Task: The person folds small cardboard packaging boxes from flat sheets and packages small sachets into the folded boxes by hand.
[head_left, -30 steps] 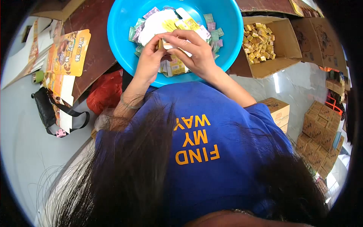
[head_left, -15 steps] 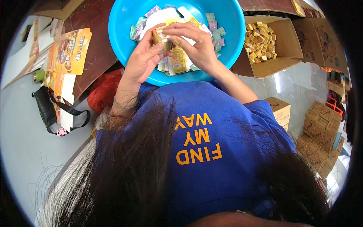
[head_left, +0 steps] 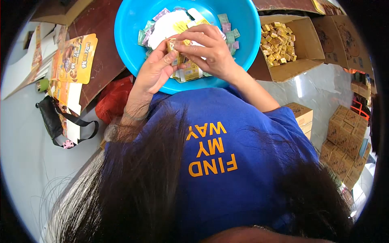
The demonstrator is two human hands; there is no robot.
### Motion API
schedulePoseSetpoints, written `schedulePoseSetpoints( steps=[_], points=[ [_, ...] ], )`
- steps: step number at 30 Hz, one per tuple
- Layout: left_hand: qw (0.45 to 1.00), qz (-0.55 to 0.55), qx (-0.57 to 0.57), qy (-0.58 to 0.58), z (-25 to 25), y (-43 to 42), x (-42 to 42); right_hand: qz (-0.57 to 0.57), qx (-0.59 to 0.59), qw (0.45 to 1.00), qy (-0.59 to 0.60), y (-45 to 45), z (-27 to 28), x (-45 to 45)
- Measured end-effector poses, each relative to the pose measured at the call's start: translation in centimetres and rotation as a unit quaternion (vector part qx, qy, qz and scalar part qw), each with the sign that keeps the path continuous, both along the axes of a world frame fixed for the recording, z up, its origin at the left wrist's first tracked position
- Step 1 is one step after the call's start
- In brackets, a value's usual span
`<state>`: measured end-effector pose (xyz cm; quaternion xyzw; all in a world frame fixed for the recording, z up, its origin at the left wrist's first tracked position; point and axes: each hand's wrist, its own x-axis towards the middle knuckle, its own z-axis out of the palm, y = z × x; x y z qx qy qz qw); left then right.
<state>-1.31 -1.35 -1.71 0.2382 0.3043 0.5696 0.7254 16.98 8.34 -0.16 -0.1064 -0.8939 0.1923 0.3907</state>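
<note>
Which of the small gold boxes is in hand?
The small gold box in the left hand, right hand close against it, above the blue basin; the piled boxes lie in the open carton to the right.

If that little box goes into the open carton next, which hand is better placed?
Probably the right hand: it is nearer the carton, with fingers at the box. The left hand, holding the box, is farther off.

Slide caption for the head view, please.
Left hand and right hand on a small yellow box above a blue basin holding packets, with an open carton of gold boxes nearby.
</note>
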Motion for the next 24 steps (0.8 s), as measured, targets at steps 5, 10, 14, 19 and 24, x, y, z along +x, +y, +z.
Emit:
schedulePoseSetpoints(
  steps=[5,10,14,19,24],
  points=[
    [0.998,-0.010,-0.015,-0.064,-0.8,-0.1,0.3,-0.017,-0.183,0.977,0.108,-2.1,-2.3,-0.8],
    [0.998,-0.024,-0.010,-0.054,-0.1,-0.1,1.4,0.008,-0.274,0.957,0.098,-2.7,-1.1,0.0],
    [1.000,0.002,0.016,-0.010,2.4,0.6,2.8,-0.100,-0.269,0.955,0.079,-1.0,2.1,2.6],
    [0.982,0.108,-0.004,0.154,1.3,0.8,0.6,-0.532,0.127,0.830,-0.109,6.4,4.5,10.0],
    [0.988,0.052,0.012,0.148,0.9,1.5,1.3,-0.318,-0.216,0.887,-0.255,7.0,-1.7,3.5]
  ],
)
